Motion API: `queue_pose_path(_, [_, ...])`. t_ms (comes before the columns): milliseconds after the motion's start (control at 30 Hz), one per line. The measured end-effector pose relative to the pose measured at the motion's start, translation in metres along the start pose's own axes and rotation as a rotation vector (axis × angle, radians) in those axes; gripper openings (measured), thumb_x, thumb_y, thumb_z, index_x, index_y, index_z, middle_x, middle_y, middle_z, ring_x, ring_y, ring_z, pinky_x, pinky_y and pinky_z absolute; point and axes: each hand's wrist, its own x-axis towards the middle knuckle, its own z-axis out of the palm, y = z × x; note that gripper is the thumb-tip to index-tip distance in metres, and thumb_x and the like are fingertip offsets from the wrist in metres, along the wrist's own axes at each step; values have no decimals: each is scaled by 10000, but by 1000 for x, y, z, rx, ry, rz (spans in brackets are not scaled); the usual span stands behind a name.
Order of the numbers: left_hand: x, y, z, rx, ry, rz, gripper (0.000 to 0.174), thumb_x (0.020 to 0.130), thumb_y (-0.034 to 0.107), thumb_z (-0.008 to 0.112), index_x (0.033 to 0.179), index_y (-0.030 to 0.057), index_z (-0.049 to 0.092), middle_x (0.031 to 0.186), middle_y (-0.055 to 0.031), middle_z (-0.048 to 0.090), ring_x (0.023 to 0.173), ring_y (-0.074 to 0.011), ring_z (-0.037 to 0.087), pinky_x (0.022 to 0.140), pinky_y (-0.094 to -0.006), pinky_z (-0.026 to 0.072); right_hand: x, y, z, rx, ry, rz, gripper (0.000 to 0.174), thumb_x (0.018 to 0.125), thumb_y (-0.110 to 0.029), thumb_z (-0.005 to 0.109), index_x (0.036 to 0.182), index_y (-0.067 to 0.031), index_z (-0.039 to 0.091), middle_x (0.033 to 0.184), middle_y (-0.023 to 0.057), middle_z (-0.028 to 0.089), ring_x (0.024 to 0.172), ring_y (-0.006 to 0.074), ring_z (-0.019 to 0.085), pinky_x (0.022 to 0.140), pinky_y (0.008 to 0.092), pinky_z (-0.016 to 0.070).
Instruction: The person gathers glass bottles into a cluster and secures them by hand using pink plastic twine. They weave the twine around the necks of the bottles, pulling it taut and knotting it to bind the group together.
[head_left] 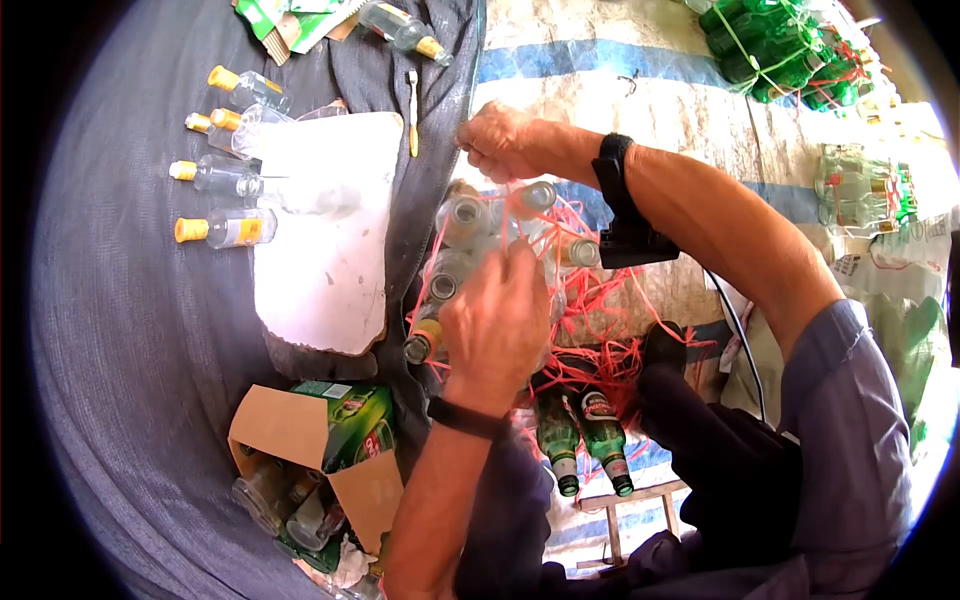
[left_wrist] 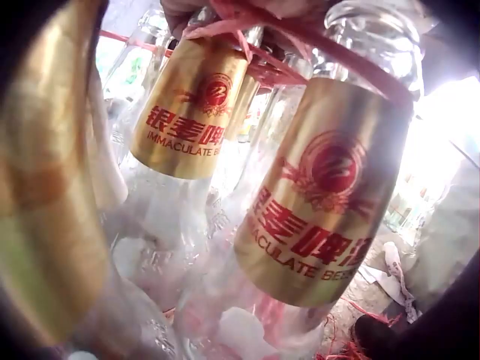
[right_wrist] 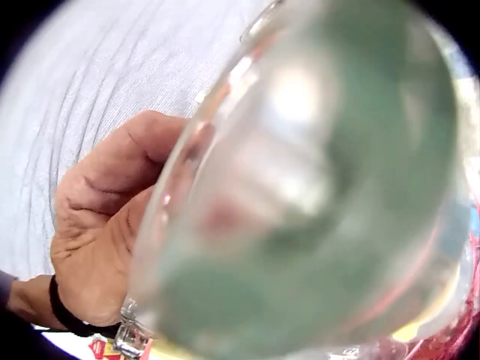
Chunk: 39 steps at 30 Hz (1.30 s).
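Clear glass bottles (head_left: 466, 218) stand bunched together in the head view, with pink string (head_left: 570, 215) around them. My left hand (head_left: 497, 320) pinches the string over the bottle tops. Just beyond the bunch, my right hand (head_left: 497, 140) is curled, and a strand runs up to it from the left fingers. In the left wrist view, pink string (left_wrist: 352, 64) crosses the necks of gold-labelled bottles (left_wrist: 322, 180), and part of the left hand (left_wrist: 289, 9) shows behind. A blurred glass bottle (right_wrist: 300, 187) hides the right fingertips in the right wrist view; the curled hand (right_wrist: 105, 217) is beside it.
Several yellow-capped bottles (head_left: 240, 228) lie left beside a white board (head_left: 325, 270). An open carton (head_left: 280, 425) of bottles is at lower left. Two green bottles (head_left: 603, 430) lie near loose pink string. Bundled green bottles (head_left: 765, 45) are at upper right; a toothbrush (head_left: 413, 115) lies on dark cloth.
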Motion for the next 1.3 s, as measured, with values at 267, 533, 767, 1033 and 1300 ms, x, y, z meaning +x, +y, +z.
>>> queue_pose_path(267, [-3, 1, -1, -107, 13, -21, 187, 952, 190, 640, 1040, 56, 544, 863, -137, 623, 721, -346, 671, 607, -437, 544, -80, -69, 33, -153, -37, -161, 391, 981, -220, 617, 647, -47, 509, 616, 32, 472, 485, 125, 432, 410, 318, 360])
queue_pose_path(533, [-5, 5, 1, -85, -43, -58, 211, 943, 187, 639, 1045, 42, 524, 887, -180, 643, 754, -389, 672, 624, -480, 538, -78, -56, 36, 93, -92, -246, 364, 983, -185, 622, 668, -17, 552, 639, 52, 530, 506, 128, 479, 448, 323, 396])
queue_pose_path(767, [-4, 2, 3, -146, -23, -52, 214, 933, 165, 635, 973, 41, 465, 840, -194, 608, 712, -428, 640, 596, -532, 501, -127, -82, 78, -1124, -20, -422, 217, 714, -147, 825, 855, -53, 689, 748, 58, 694, 809, 241, 712, 736, 364, 570])
queue_pose_path(1033, [-10, -3, 9, 54, 59, 0, 346, 877, 253, 695, 1129, 31, 612, 981, -180, 693, 848, -392, 692, 739, -500, 556, -116, 26, 80, -1430, 181, -980, 169, 868, -129, 635, 1029, -89, 603, 1012, 131, 641, 991, 291, 641, 854, 417, 528])
queue_pose_path(1300, [-13, -8, 6, -226, 61, -84, 331, 853, 257, 704, 1139, 100, 653, 1024, -127, 660, 889, -344, 701, 733, -442, 571, -204, 10, 69, -1060, 113, -1163, 200, 759, -105, 606, 884, 51, 602, 1103, 223, 603, 992, 445, 595, 820, 483, 528])
